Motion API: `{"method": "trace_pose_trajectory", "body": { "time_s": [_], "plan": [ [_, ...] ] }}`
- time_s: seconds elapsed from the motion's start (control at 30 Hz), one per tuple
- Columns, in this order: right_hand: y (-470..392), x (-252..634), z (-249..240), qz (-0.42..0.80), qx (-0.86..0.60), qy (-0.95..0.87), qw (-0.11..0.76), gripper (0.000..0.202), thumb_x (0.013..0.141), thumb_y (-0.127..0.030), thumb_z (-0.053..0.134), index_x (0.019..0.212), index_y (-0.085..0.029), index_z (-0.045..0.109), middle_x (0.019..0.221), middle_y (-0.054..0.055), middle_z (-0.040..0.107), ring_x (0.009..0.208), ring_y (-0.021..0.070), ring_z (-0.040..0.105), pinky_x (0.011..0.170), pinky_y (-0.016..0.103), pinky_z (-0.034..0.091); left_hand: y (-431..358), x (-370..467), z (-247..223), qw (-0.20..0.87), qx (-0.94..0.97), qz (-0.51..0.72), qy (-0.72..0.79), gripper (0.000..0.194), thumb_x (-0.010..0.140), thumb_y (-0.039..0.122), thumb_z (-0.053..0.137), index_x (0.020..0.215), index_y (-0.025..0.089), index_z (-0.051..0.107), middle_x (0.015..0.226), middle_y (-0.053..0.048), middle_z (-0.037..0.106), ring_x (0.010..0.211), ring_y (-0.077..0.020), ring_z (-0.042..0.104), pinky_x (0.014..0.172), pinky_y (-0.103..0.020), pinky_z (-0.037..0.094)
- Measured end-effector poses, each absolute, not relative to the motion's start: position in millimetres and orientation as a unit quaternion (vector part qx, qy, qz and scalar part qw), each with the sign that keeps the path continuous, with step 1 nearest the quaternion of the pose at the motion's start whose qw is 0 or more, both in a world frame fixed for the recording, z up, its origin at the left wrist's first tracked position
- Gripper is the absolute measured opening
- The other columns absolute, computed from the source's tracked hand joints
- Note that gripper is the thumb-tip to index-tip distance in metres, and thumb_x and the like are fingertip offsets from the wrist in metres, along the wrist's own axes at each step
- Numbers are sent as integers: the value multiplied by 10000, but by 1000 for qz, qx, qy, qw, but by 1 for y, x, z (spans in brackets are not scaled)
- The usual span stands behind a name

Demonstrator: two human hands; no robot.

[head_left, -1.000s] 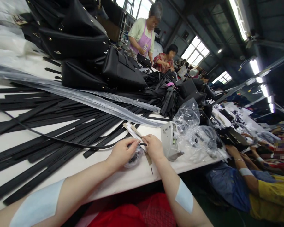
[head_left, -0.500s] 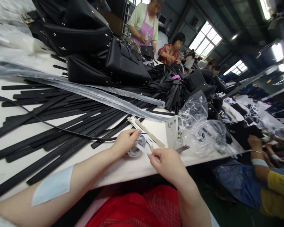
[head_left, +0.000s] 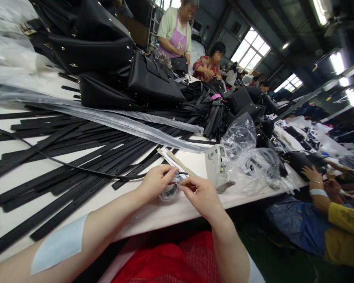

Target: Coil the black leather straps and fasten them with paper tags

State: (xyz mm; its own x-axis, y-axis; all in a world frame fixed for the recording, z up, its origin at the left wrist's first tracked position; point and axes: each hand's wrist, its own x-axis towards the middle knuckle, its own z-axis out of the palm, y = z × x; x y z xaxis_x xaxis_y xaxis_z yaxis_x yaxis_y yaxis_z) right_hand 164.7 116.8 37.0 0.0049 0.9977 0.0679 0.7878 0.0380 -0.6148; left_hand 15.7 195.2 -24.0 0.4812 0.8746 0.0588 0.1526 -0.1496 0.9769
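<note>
My left hand (head_left: 157, 181) pinches the end of a long thin black strap (head_left: 106, 173), whose tip pokes out past the fingers and whose length trails left across the other straps. Close beside it, my right hand (head_left: 201, 193) is closed, thumb against forefinger, at the strap's end; what it pinches is too small to name. A roll of clear material (head_left: 168, 193) lies on the table just beneath the fingertips, partly covered by them. Light card strips (head_left: 177, 160) lie behind my hands.
Many flat black straps (head_left: 76, 165) spread over the white table (head_left: 147, 214). Black bags (head_left: 153, 82) are piled behind. A grey-white device (head_left: 216, 167) and clear plastic bags (head_left: 244, 137) stand to the right. A person's hand (head_left: 312, 175) is at far right.
My right hand has moved left and up to my left hand, so the fingertips now almost meet. The camera view has shifted slightly. At far right, the person's hand has spread its fingers.
</note>
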Motion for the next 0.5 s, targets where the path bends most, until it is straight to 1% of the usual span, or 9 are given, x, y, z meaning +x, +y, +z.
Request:
{"method": "trace_pose_trajectory", "body": {
  "time_s": [0.07,0.1,0.2,0.27,0.3,0.37,0.43,0.5],
  "plan": [
    [113,171,35,237,-644,-639,347,86,801,-263,659,801,-204,721,761,17,719,658,147,636,663,264,499,191,16,-20,569,683,308,339,389,882,468,483,872,160,720,810,-51,717,705,-188,638,631,-250,489],
    [112,172,34,244,-643,-621,378,98,792,-278,672,792,-194,723,746,20,712,638,143,625,643,261,501,189,17,-18,577,692,292,320,390,884,462,473,819,159,709,765,-42,699,673,-177,621,609,-243,476],
    [110,175,25,268,-650,-571,423,149,753,-325,717,755,-176,724,704,24,692,600,137,599,589,256,489,180,17,-16,553,730,279,290,441,904,456,415,659,164,636,631,-10,605,604,-147,545,584,-232,428],
    [107,175,19,313,-648,-528,450,179,724,-343,739,729,-166,714,688,25,685,612,145,604,592,261,490,175,17,-17,541,746,277,272,482,921,471,374,629,167,608,599,0,565,594,-141,514,593,-237,415],
    [105,176,16,338,-644,-504,466,186,714,-345,745,719,-162,708,676,24,682,616,148,606,596,264,491,172,18,-16,546,750,270,259,475,919,476,380,654,166,623,614,-3,576,607,-145,522,604,-240,420],
    [99,178,13,371,-631,-466,497,188,700,-338,750,710,-158,697,666,20,678,618,146,601,607,266,490,167,20,-12,544,763,254,241,376,880,462,482,750,167,675,679,-14,627,657,-160,556,644,-251,437],
    [90,182,14,374,-626,-450,516,201,686,-343,762,698,-157,688,652,13,667,601,135,581,604,261,478,161,24,-2,509,791,245,234,248,825,401,595,844,183,711,727,-19,659,698,-171,581,688,-263,447],
    [77,190,17,378,-619,-430,538,264,700,-404,752,677,-154,670,622,5,641,578,124,555,591,254,460,152,28,13,458,828,242,216,185,819,339,629,900,203,723,741,-22,664,703,-171,587,701,-266,448]
  ]
}}
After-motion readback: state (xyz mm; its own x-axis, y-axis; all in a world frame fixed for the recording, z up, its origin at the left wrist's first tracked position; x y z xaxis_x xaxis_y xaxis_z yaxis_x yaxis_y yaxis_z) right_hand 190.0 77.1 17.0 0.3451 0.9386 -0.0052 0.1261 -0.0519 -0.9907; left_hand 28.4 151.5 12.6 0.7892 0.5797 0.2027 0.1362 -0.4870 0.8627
